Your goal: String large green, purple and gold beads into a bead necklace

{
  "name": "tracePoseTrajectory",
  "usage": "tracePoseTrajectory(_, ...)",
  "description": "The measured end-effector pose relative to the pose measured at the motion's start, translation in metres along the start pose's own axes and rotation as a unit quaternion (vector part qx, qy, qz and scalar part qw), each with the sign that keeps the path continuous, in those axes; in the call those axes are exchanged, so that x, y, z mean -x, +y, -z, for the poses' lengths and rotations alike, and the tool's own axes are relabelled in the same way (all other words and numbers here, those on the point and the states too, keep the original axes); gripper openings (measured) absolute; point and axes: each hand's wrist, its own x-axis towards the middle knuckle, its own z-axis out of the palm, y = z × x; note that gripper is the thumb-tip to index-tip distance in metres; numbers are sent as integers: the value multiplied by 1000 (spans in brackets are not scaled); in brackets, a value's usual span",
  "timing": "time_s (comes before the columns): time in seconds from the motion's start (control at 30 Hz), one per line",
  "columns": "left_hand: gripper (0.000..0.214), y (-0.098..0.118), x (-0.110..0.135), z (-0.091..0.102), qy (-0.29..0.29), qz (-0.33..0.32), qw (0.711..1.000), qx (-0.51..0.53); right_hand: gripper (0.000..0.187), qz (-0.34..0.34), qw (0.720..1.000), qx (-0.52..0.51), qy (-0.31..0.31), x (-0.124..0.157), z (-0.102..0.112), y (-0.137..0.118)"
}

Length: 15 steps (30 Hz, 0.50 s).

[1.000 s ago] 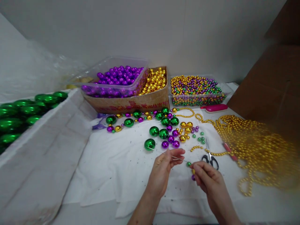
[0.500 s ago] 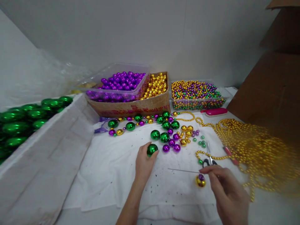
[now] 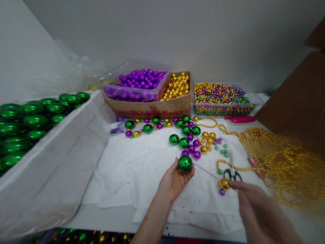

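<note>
A large shiny green bead (image 3: 185, 164) rests in the fingers of my left hand (image 3: 175, 183), above the white cloth. My right hand (image 3: 256, 203) pinches a long thin needle (image 3: 207, 171); its tip reaches the right side of the green bead. Whether the tip is inside the hole, I cannot tell. By my right fingertips are a gold bead (image 3: 224, 183) and a small purple bead (image 3: 222, 192). Just beyond the left hand lie loose purple beads (image 3: 196, 155) and green beads (image 3: 184, 142). Black-handled scissors (image 3: 232, 173) lie past the right hand.
Behind stand a clear tub of purple beads (image 3: 142, 81), a cardboard box (image 3: 152, 110) with gold beads and a tub of mixed small beads (image 3: 223, 98). Green beads fill a white foam box (image 3: 76, 162) at left. Gold bead strands (image 3: 286, 162) pile at right.
My left hand has turned palm up and brought the green bead rightward. The needle now meets the bead, and the gold and purple beads sit closer to my right fingers. The view has shifted.
</note>
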Motion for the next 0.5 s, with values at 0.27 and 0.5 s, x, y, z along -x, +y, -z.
tracePoseTrajectory(0.27,27,0,2,2,5,-6,1000,12,12,37,999,21,-28,14,1,3)
tracePoseTrajectory(0.5,22,-2,3,1,27,-4,999,30,13,51,986,38,-154,12,1,13)
